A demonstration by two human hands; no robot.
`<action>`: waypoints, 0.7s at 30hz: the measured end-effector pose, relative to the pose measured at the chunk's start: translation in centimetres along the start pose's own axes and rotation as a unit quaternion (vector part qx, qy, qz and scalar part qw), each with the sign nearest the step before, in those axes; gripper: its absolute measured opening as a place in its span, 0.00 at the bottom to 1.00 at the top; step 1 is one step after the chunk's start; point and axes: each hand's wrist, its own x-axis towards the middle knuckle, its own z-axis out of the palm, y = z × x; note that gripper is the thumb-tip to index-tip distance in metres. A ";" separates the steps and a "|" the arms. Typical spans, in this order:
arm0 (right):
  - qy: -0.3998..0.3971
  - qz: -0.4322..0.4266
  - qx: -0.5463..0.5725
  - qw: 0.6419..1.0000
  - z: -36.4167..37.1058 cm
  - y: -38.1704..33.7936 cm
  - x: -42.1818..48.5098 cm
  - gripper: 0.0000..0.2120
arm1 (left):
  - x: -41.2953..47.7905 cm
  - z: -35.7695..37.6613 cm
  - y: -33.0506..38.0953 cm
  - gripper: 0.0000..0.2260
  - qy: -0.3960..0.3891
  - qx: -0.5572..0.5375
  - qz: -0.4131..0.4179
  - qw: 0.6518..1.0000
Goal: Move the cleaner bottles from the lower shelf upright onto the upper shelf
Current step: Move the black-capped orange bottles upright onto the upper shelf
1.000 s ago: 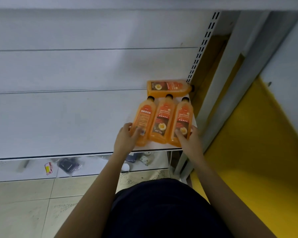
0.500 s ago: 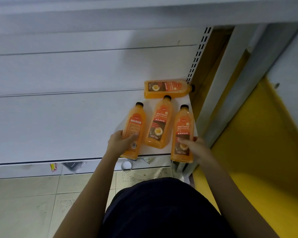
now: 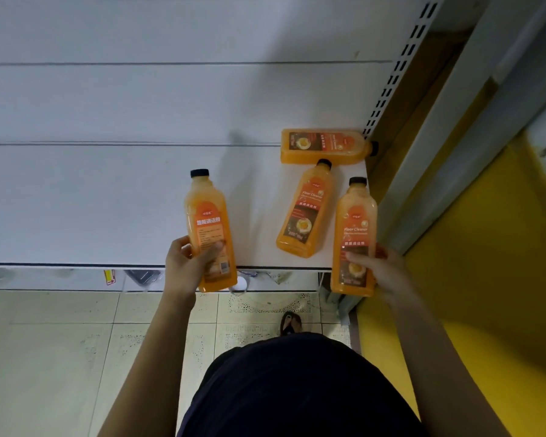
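Observation:
I hold two orange floor-cleaner bottles with black caps, lifted over the front edge of the white lower shelf [image 3: 108, 216]. My left hand [image 3: 186, 263] grips the left bottle [image 3: 207, 222] around its lower half. My right hand [image 3: 379, 269] grips the right bottle [image 3: 355, 228] near its base. A third bottle [image 3: 306, 212] lies flat on the shelf between them, cap pointing away. A fourth bottle [image 3: 325, 145] lies sideways behind it, cap toward the right upright. The edges of higher shelves [image 3: 171, 63] run across the top of the view.
A slotted white upright [image 3: 394, 77] bounds the shelf on the right, with a grey post and a yellow wall [image 3: 473, 247] beyond. Below the shelf edge lie small items on a bottom ledge [image 3: 133, 275]. Tiled floor [image 3: 60, 357] and my foot [image 3: 290, 323] are beneath me.
Both hands have pulled their bottles off the shelf toward me and apart; the left bottle moved left. The two lying bottles stayed in place.

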 end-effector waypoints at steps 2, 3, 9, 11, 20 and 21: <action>0.008 -0.033 0.007 0.999 0.2 -0.2 -0.6 0.22 | -0.2 -1.1 0.4 0.26 0.000 -0.011 0.018 1.000; 0.010 -0.048 0.007 0.999 0.3 -0.2 -1.1 0.23 | -0.4 -1.7 0.5 0.26 -0.002 -0.016 0.029 0.999; 0.009 -0.124 0.038 0.992 2.1 1.1 -5.2 0.22 | -1.6 -5.7 1.2 0.24 -0.028 -0.031 0.092 0.995; 0.005 -0.150 0.038 0.988 2.9 1.4 -7.3 0.21 | -2.2 -7.0 1.4 0.24 -0.046 -0.049 0.105 0.992; 0.008 -0.260 0.055 0.964 6.1 1.6 -17.9 0.26 | -6.9 -15.8 3.1 0.19 -0.098 -0.070 0.231 0.966; 0.006 -0.277 0.059 0.959 6.4 1.5 -18.9 0.27 | -7.5 -16.5 3.7 0.19 -0.104 -0.073 0.246 0.961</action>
